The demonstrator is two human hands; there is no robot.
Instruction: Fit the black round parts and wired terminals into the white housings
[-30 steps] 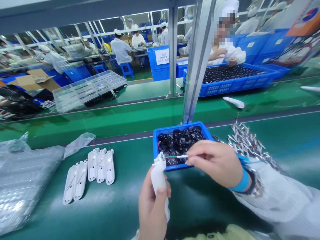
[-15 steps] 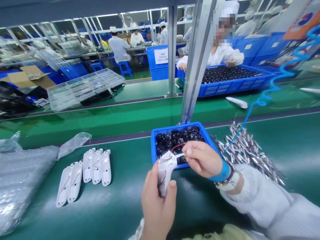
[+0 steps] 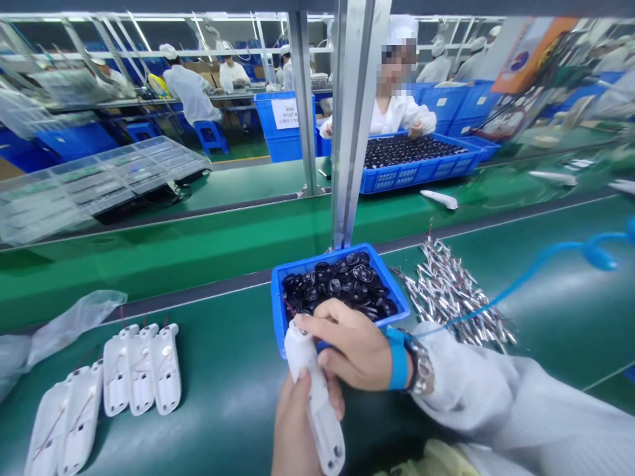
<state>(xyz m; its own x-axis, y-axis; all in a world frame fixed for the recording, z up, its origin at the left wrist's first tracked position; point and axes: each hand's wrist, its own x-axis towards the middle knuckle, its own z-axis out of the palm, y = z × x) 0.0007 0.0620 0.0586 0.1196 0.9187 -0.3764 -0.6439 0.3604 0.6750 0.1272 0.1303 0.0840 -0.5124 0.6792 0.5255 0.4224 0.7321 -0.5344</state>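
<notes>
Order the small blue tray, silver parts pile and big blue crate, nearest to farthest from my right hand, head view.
Right hand:
1. Small blue tray: beneath it.
2. Silver parts pile: rightward on the belt.
3. Big blue crate: across the belt.

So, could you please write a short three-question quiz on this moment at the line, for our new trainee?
1. What does the left hand hold: A a black disc, B a white plastic housing, C a silver tube?
2. True or false: the blue tray is filled with silver parts.
3. Fill in the gap: the right hand has a ____ wristband.

Key: 1 B; 2 false, it holds black round parts; 3 blue.
</notes>
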